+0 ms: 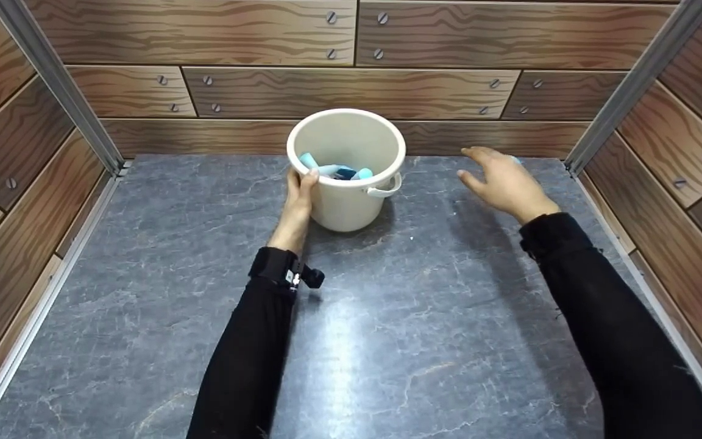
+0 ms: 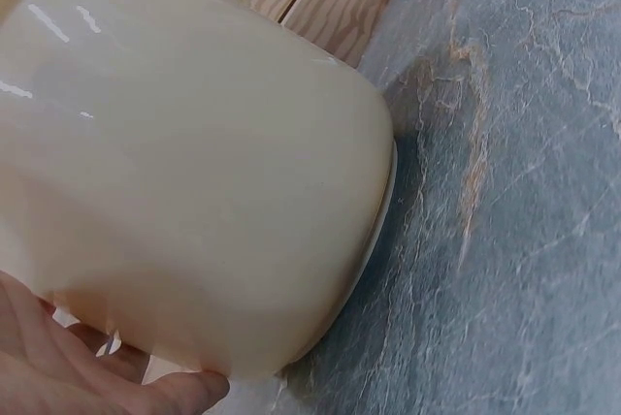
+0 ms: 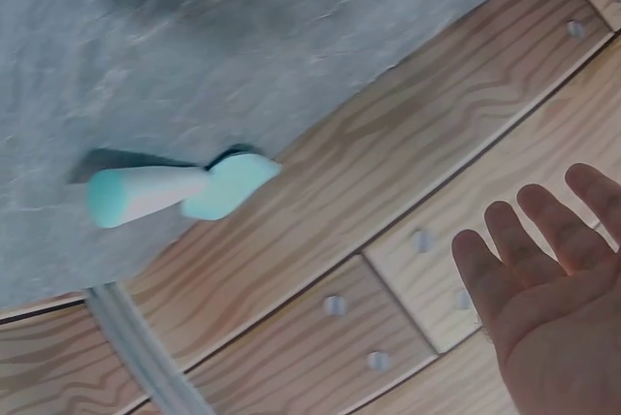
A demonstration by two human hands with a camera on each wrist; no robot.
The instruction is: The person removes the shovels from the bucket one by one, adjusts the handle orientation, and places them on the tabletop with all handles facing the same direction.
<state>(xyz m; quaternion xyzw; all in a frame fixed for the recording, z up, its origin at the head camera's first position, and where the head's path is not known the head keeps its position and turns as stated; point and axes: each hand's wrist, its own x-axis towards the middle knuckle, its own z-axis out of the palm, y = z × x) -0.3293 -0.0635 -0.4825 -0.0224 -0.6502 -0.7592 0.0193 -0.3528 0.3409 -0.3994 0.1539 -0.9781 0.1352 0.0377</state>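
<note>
A cream plastic bucket [image 1: 348, 207] stands upright near the back wall. Inside lie light-blue and white handled tools [image 1: 329, 170] and something dark blue, mostly hidden by the rim. My left hand [image 1: 296, 198] holds the bucket's left side, thumb just below the rim; in the left wrist view its fingers [image 2: 184, 391] lie against the wall of the bucket. Off to the right my right hand [image 1: 503, 183] hovers above the floor, fingers spread and holding nothing. Past it lies a small trowel-like tool [image 3: 233, 185] with a turquoise blade and white handle; the head view shows only a sliver.
Wood-plank-patterned walls [image 1: 351, 91] enclose the back and both sides. Metal posts [image 1: 631, 79] stand in the rear corners. The grey marbled floor [image 1: 144, 274] carries a bright reflection in front. The bucket's handle [image 1: 386, 189] hangs down on its right.
</note>
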